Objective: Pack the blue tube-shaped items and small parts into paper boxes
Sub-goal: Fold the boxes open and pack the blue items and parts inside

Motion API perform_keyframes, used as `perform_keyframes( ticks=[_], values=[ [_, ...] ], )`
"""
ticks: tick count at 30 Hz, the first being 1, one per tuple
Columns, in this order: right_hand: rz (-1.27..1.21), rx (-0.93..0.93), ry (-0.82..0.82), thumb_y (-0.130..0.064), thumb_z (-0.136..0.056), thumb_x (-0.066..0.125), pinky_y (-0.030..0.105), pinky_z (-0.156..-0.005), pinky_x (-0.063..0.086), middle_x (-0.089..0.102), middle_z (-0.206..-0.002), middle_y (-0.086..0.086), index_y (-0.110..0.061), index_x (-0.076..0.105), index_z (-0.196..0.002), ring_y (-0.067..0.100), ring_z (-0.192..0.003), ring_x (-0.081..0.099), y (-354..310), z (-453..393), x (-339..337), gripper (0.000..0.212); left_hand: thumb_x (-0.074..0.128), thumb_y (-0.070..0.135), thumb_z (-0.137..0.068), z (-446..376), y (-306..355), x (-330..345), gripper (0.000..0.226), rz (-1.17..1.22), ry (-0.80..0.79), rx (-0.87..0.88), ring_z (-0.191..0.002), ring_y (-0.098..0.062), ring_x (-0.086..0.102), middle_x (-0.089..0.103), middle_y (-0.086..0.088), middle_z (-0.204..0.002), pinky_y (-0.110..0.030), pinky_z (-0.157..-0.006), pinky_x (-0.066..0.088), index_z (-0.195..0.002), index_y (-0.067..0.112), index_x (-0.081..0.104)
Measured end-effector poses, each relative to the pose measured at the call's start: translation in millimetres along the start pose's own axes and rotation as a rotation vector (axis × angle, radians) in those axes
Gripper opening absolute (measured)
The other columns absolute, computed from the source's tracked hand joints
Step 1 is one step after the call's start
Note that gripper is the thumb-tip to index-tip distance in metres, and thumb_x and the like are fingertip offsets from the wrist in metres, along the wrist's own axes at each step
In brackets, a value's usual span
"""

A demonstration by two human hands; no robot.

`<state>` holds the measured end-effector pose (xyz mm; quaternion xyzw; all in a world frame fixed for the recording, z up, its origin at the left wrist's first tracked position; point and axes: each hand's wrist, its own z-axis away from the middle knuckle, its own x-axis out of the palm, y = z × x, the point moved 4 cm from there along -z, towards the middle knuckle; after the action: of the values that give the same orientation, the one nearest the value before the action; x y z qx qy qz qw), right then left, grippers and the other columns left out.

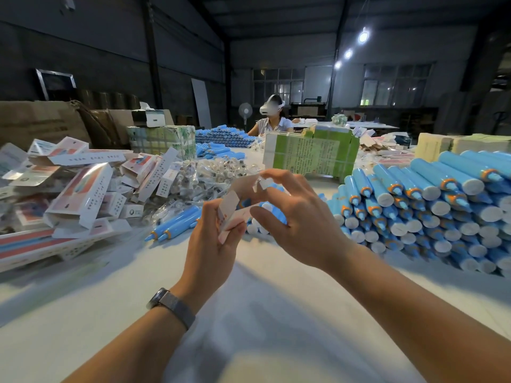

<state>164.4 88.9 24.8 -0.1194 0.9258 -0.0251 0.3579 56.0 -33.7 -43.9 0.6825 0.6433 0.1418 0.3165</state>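
My left hand [214, 241] grips the lower end of a white paper box [235, 205] held above the table's middle. My right hand [298, 214] pinches the box's open top flap between thumb and fingertips. A large stack of blue tubes [431, 205] with orange collars lies to the right. Two loose blue tubes [177, 222] lie just left of my hands. Clear bags of small parts [210, 172] are heaped behind the box. What the box holds is hidden.
A pile of filled and flat paper boxes [80, 189] covers the left side. Green-and-white cartons [309, 153] stand at the back centre. A person [272, 117] sits across the white table [249, 313], beside more blue tubes [224, 136].
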Motion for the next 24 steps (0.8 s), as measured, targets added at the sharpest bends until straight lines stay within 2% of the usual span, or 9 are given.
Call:
perform_keyframes(
  ticks=[3, 6, 8, 10, 13, 16, 19, 22, 24],
  values=[
    [-0.041, 0.017, -0.032, -0.045, -0.096, 0.051, 0.039, -0.085, 0.049, 0.042, -0.144, -0.006, -0.028, 0.067, -0.121, 0.017, -0.126, 0.043, 0.3, -3.9, 2.2, 0.034, 0.07, 0.015, -0.091, -1.3, -3.2, -2.9, 0.05, -0.004, 0.062, -0.034, -0.082, -0.027, 0.06, 0.061, -0.003, -0.096, -0.037, -0.065, 0.048, -0.099, 0.047, 0.032],
    [-0.273, 0.087, 0.212, -0.03, -0.091, 0.056, 0.021, -0.076, 0.048, 0.06, -0.114, -0.006, -0.022, 0.07, -0.106, 0.003, -0.098, 0.058, 5.2, -16.9, 0.8, 0.023, 0.07, 0.014, -0.092, -4.9, -4.8, -9.4, 0.05, -0.013, 0.184, -0.062, -0.083, -0.024, 0.053, 0.054, 0.005, -0.094, -0.036, -0.065, 0.042, -0.099, 0.043, 0.03],
    [-0.351, 0.206, 0.262, -0.024, -0.089, 0.056, 0.017, -0.068, 0.047, 0.064, -0.093, -0.008, -0.022, 0.069, -0.098, 0.002, -0.079, 0.059, 18.5, -33.4, 15.0, 0.016, 0.068, 0.012, -0.092, -10.1, -11.3, -18.7, 0.047, -0.004, 0.29, -0.105, -0.087, -0.019, 0.05, 0.052, 0.002, -0.099, -0.035, -0.067, 0.04, -0.101, 0.038, 0.03],
    [-0.266, 0.314, 0.084, -0.019, -0.09, 0.057, 0.03, -0.075, 0.051, 0.066, -0.089, -0.004, -0.02, 0.068, -0.103, 0.009, -0.078, 0.06, 36.6, -53.8, 46.8, 0.017, 0.067, 0.013, -0.093, -13.5, -21.0, -29.0, 0.045, -0.008, 0.381, -0.169, -0.091, -0.022, 0.052, 0.053, -0.003, -0.106, -0.034, -0.069, 0.041, -0.103, 0.034, 0.028],
    [-0.012, 0.357, -0.304, -0.015, -0.093, 0.053, 0.039, -0.092, 0.049, 0.065, -0.113, 0.004, -0.022, 0.061, -0.124, 0.023, -0.109, 0.056, 56.9, -81.0, 106.6, 0.033, 0.066, 0.016, -0.093, -14.9, -31.2, -38.7, 0.039, -0.013, 0.444, -0.203, -0.094, -0.028, 0.053, 0.054, -0.006, -0.109, -0.036, -0.073, 0.043, -0.105, 0.028, 0.03],
    [0.177, 0.331, -0.559, -0.022, -0.095, 0.05, 0.043, -0.1, 0.045, 0.055, -0.134, 0.009, -0.027, 0.055, -0.134, 0.029, -0.129, 0.043, 63.4, -104.3, 156.8, 0.039, 0.065, 0.022, -0.091, -14.2, -34.4, -39.0, 0.037, -0.037, 0.439, -0.167, -0.093, -0.027, 0.054, 0.053, -0.003, -0.109, -0.034, -0.07, 0.043, -0.105, 0.031, 0.031],
    [0.331, 0.315, -0.628, -0.027, -0.096, 0.043, 0.045, -0.1, 0.037, 0.057, -0.133, 0.009, -0.026, 0.059, -0.123, 0.033, -0.131, 0.037, 62.2, -125.8, 189.6, 0.031, 0.068, 0.015, -0.092, -15.6, -36.7, -37.8, 0.043, -0.084, 0.421, -0.148, -0.096, -0.032, 0.056, 0.054, -0.002, -0.108, -0.05, -0.077, 0.049, -0.106, 0.033, 0.032],
    [0.455, 0.304, -0.698, -0.023, -0.095, 0.047, 0.058, -0.107, 0.022, 0.056, -0.129, 0.009, -0.023, 0.057, -0.114, 0.035, -0.134, 0.031, 59.3, -142.7, 210.4, 0.022, 0.068, 0.014, -0.092, -18.2, -36.9, -40.2, 0.048, -0.089, 0.443, -0.146, -0.094, -0.03, 0.056, 0.054, -0.003, -0.107, -0.045, -0.075, 0.048, -0.1, 0.04, 0.028],
    [0.464, 0.289, -0.725, -0.018, -0.093, 0.051, 0.065, -0.109, 0.015, 0.058, -0.122, 0.007, -0.021, 0.057, -0.111, 0.033, -0.13, 0.038, 58.5, -150.9, 223.2, 0.019, 0.068, 0.013, -0.092, -18.8, -37.5, -41.6, 0.049, -0.078, 0.457, -0.129, -0.094, -0.028, 0.055, 0.053, -0.002, -0.108, -0.04, -0.075, 0.046, -0.103, 0.039, 0.027]
  ],
)
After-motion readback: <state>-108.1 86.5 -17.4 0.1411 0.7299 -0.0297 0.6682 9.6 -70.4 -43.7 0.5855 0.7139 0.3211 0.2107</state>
